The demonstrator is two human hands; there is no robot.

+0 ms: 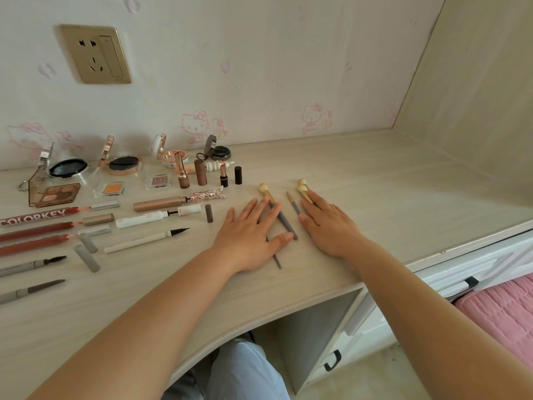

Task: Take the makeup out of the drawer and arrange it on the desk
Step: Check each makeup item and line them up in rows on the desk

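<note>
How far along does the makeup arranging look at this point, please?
Mostly done: compacts, lipsticks and pens lie in rows on the desk. In hand: the left hand and right hand press flat on the brushes, straightening them. Whether anything remains in the drawer is not visible.

The bench is pale wood grain. The wall is off-white with faint pink cartoon cats, and its socket is gold. The brushes have grey handles, gold ferrules and cream tips. The lip tubes are brick red, one with white lettering. The eyeliner is white, tipped black. The bedding is pink.
</note>
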